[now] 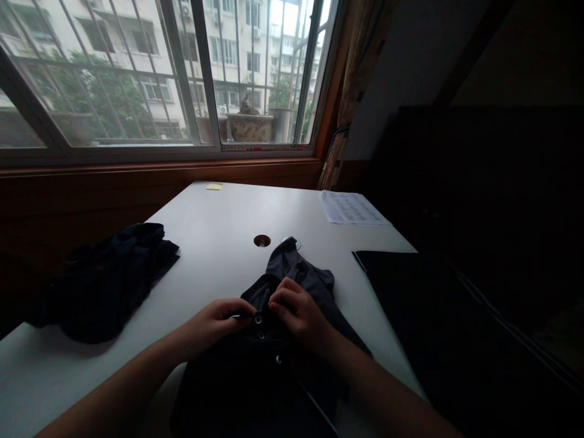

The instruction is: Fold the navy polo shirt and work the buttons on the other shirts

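Observation:
A dark garment (246, 383) lies in front of me on the white table, its upper part bunched and stretching away towards the middle. Small round, light-rimmed buttons or snaps (261, 336) run down its front. My left hand (223, 316) pinches the garment's edge beside the top one. Close by on the other side, my right hand (296, 309) has its thumb and fingers closed on the cloth near the collar-like opening. Exactly what lies between the fingertips is hidden. A whitish ring-like piece (297, 244) shows at the garment's far end.
Another crumpled dark garment (114, 280) rests at the table's left. Dark cloth with pale piping (410, 292) covers the right edge. Printed sheets (353, 208) and a yellow note (214, 187) lie at the back. A round cable hole (261, 241) opens in the white table (219, 243).

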Tool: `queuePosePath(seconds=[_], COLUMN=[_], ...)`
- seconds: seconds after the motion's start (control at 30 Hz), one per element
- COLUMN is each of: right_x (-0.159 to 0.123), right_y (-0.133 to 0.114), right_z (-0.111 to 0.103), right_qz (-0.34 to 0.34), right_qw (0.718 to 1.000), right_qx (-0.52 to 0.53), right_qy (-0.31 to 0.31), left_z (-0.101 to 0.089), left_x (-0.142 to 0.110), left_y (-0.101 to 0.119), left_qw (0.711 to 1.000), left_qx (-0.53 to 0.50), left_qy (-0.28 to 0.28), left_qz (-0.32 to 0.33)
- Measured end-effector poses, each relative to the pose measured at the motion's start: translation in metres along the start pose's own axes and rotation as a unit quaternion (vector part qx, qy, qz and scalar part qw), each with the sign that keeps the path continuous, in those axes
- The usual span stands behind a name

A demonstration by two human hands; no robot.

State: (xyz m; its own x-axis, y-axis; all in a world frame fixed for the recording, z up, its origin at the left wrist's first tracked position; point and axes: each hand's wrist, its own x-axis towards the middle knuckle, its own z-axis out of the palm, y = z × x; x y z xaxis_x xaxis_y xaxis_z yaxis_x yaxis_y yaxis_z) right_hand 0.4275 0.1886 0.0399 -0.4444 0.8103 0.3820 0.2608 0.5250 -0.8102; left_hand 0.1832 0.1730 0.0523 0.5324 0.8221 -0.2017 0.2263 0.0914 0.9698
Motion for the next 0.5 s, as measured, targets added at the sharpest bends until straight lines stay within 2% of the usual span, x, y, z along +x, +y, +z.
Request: queuePosePath(seconds=[0.17, 0.33, 0.5], right_x=[-0.005, -0.007, -0.006], right_y=[-0.005, -0.004, 0.001], right_z=[0.001, 0.006, 0.01], right_qz=[-0.046, -0.089, -0.12], right_qw=[0.999, 0.996, 0.991], right_qx=[-0.006, -0.028, -0.056], right_qy=[0.001, -0.013, -0.012], left_z=[0.003, 0.003, 0.005], left_x=[0.003, 0.003, 0.004], left_y=[-0.001, 0.003, 0.006], left_qw=[1.0, 0.998, 0.994], left_qx=[-0.014, 0.053, 0.094], left_qy=[0.022, 0.041, 0.054], left_qz=[-0.013, 0.003, -0.012])
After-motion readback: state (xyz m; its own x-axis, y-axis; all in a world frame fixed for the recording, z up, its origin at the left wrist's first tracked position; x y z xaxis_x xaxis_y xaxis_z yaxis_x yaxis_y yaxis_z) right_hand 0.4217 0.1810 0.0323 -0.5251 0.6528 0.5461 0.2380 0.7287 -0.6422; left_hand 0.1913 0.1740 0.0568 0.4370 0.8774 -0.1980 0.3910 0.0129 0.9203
